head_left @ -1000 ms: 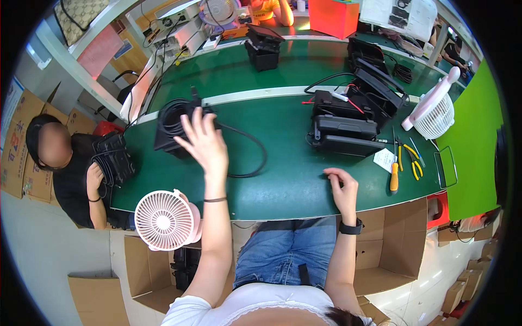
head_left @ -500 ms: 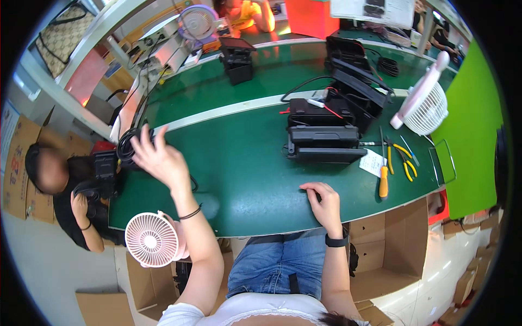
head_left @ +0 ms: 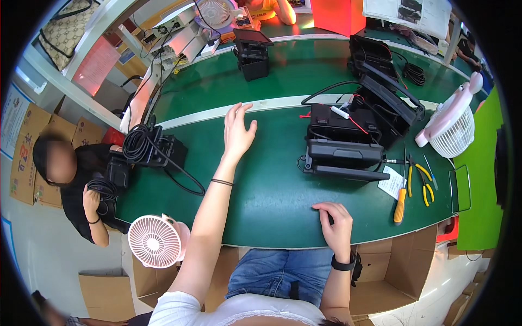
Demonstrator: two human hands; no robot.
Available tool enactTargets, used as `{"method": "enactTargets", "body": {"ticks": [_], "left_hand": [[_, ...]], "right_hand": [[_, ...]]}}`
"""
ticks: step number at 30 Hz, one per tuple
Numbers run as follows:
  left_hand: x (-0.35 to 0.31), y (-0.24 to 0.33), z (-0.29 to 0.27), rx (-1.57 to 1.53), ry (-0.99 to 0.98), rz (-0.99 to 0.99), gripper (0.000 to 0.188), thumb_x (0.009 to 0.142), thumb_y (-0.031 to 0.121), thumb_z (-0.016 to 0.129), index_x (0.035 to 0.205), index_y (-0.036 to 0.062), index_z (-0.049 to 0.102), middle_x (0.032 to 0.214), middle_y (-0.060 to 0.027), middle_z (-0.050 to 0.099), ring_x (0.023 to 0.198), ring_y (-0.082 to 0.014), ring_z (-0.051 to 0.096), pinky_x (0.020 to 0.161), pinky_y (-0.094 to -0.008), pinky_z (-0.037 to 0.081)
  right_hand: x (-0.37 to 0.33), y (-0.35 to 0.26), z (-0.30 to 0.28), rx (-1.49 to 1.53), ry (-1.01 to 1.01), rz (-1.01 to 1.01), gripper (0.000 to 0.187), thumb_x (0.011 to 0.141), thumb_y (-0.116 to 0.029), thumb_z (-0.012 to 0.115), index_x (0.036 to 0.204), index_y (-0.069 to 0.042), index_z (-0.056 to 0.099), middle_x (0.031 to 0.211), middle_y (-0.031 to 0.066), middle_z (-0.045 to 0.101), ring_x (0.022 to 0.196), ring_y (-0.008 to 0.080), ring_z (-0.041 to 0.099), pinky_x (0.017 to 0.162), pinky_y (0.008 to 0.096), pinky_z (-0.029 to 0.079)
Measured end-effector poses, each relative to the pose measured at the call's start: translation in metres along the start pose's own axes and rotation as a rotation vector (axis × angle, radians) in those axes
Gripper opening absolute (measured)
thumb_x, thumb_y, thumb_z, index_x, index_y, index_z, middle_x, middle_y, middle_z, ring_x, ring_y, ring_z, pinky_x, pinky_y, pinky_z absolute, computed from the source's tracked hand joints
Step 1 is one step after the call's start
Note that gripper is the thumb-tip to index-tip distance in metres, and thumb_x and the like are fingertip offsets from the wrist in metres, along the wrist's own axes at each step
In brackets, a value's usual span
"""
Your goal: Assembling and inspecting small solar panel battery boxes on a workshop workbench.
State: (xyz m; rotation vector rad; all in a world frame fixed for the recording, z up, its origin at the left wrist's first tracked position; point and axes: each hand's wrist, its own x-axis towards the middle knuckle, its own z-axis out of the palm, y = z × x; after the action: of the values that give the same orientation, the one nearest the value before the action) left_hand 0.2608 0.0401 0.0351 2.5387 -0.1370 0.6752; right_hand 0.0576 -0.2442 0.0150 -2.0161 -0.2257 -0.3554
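Observation:
My left hand [head_left: 238, 133] reaches over the middle of the green table [head_left: 261, 201], empty, with its fingers apart. Left of it, a black device [head_left: 173, 149] with a coiled black cable [head_left: 137, 144] rests at the table's left side. My right hand [head_left: 338, 227] is by the near edge, fingers loosely bent, a gap between thumb and forefinger and nothing visible in it. Beyond that hand stand several black plastic cases [head_left: 345, 155], some with lids raised. A small white connector [head_left: 340, 112] with a red wire lies on one case.
On the right are a yellow-handled screwdriver [head_left: 399, 209], yellow-handled pliers [head_left: 428, 187], a paper slip [head_left: 391, 183] and a pink-white fan [head_left: 454, 122]. A pink fan [head_left: 156, 242] stands at the near left edge. A person in black [head_left: 81, 185] at left holds a black device.
My left hand has moved right, away from the coiled cable and device, toward the table's middle. My right hand keeps about the same pose. The view has shifted slightly.

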Motion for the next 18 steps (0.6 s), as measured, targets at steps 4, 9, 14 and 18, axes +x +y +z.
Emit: {"method": "enactTargets", "body": {"ticks": [4, 9, 14, 18], "left_hand": [[0.033, -0.022, 0.027, -0.15, -0.026, -0.051, 0.057, 0.085, 0.011, 0.069, 0.138, 0.0115, 0.048, 0.141, -0.0184, 0.046, 0.133, -0.0377, 0.045, 0.111, -0.0443, 0.039], [0.079, -0.045, 0.053, -0.127, 0.057, -0.056, 0.067, 0.084, 0.009, 0.07, 0.144, 0.0121, 0.04, 0.14, -0.022, 0.042, 0.131, -0.0406, 0.045, 0.111, -0.0456, 0.039], [0.135, -0.058, 0.081, -0.122, 0.236, -0.079, 0.083, 0.083, 0.011, 0.072, 0.152, 0.0186, 0.028, 0.148, -0.026, 0.03, 0.135, -0.0443, 0.038, 0.112, -0.0474, 0.037], [0.173, -0.073, 0.094, -0.12, 0.263, -0.064, 0.086, 0.085, 0.019, 0.072, 0.154, 0.0149, 0.021, 0.145, -0.0292, 0.037, 0.136, -0.0422, 0.04, 0.112, -0.045, 0.036]], "right_hand": [[0.003, -0.001, -0.003, -0.015, -0.019, 0.025, 0.016, 0.083, 0.006, 0.064, 0.09, -0.005, 0.073, 0.091, 0.0112, 0.072, 0.082, 0.029, 0.066, 0.075, 0.0351, 0.052], [0.007, -0.004, -0.004, -0.016, -0.038, 0.066, 0.019, 0.08, 0.008, 0.064, 0.089, -0.006, 0.074, 0.089, 0.0099, 0.072, 0.078, 0.028, 0.066, 0.071, 0.035, 0.052], [0.01, -0.002, -0.006, -0.034, -0.069, 0.113, 0.023, 0.076, 0.006, 0.067, 0.091, -0.009, 0.074, 0.089, 0.007, 0.072, 0.075, 0.0254, 0.065, 0.068, 0.0342, 0.052], [0.015, -0.003, -0.004, -0.032, -0.077, 0.145, 0.023, 0.075, 0.007, 0.067, 0.09, -0.008, 0.075, 0.088, 0.0071, 0.072, 0.073, 0.0249, 0.064, 0.066, 0.0336, 0.051]]}}
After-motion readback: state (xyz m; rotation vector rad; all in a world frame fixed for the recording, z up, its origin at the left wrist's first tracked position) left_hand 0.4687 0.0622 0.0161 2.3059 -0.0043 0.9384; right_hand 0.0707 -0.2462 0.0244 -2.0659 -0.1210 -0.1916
